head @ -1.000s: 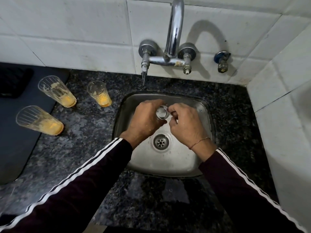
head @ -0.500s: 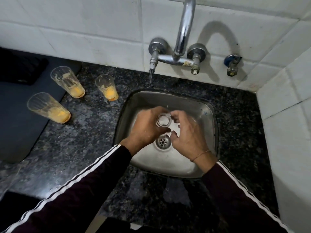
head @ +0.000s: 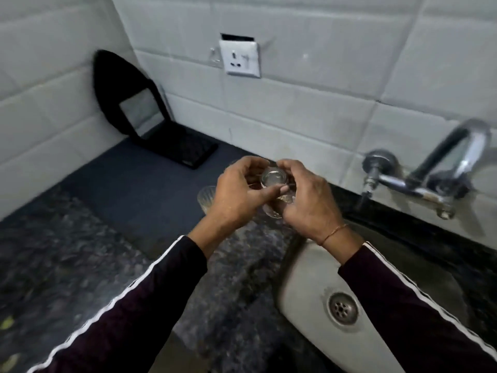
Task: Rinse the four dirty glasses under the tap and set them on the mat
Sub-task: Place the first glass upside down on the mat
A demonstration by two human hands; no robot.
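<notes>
you've got both hands wrapped around one clear glass (head: 274, 181), held up in the air over the granite counter (head: 80, 251) just left of the sink (head: 304, 267). your left hand (head: 236, 195) curls in from the left with the fingers closed on the side and the thumb lying across the front; your right hand (head: 309, 200) cups it from the right, fingers tight round the wall. the round end of the glass faces the camera, but it's a bit blurry so i can't tell if that's the rim or the base.

right behind your left hand there's another ribbed glass (head: 205, 196) standing at the edge of the dark mat (head: 129, 189), mostly hidden by your knuckles. at the back of the mat a black stand with a mirror (head: 139, 114) leans by the tiled wall, with a wall socket (head: 240, 58) above. the tap (head: 430, 170) is off to the right, well apart from the glass you're holding.
</notes>
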